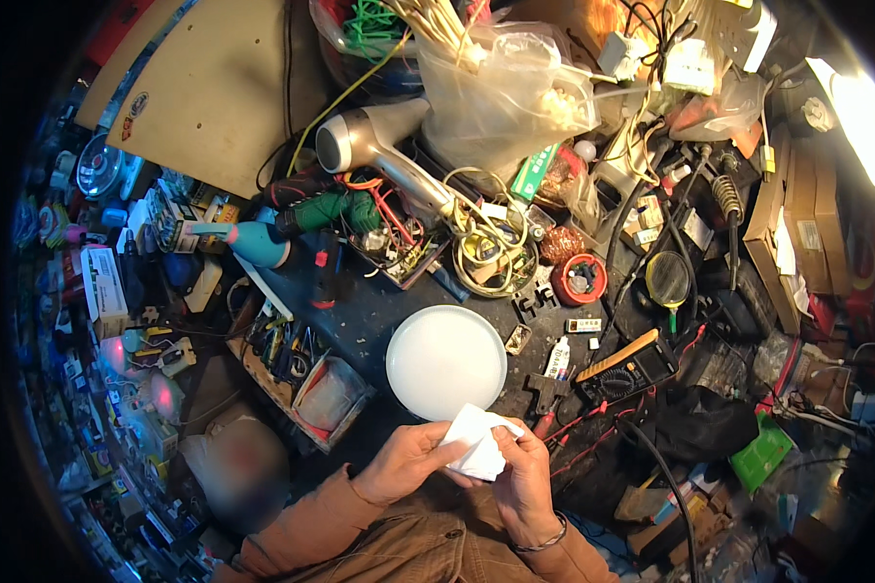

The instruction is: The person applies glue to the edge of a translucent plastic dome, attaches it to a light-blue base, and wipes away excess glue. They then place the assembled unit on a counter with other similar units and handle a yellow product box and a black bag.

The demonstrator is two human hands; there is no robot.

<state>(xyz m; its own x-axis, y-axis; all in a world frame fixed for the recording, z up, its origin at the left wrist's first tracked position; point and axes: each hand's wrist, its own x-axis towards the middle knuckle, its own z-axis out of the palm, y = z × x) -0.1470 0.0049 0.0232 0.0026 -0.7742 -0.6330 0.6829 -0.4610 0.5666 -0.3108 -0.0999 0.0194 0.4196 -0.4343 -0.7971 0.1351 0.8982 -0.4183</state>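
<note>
A folded white sheet, tissue or thin cloth (474, 445), is held between both hands close to my body. My left hand (405, 462) pinches its left side between thumb and fingers. On the other side, the fingers of my right hand (523, 478) are closed on its edge. Just beyond the hands a round white disc with a pale rim (447, 360), like a plate or lamp cover, lies flat on the dark bench. The sheet's near top corner seems to overlap the disc's lower edge in view; whether they touch I cannot tell.
A multimeter (628, 367) and a white tube (557, 358) lie right of the disc. Left stands a tool box (292, 364). Behind are a hair dryer (384, 155), coiled wires (496, 248), a red round container (579, 279) and a plastic bag (501, 97).
</note>
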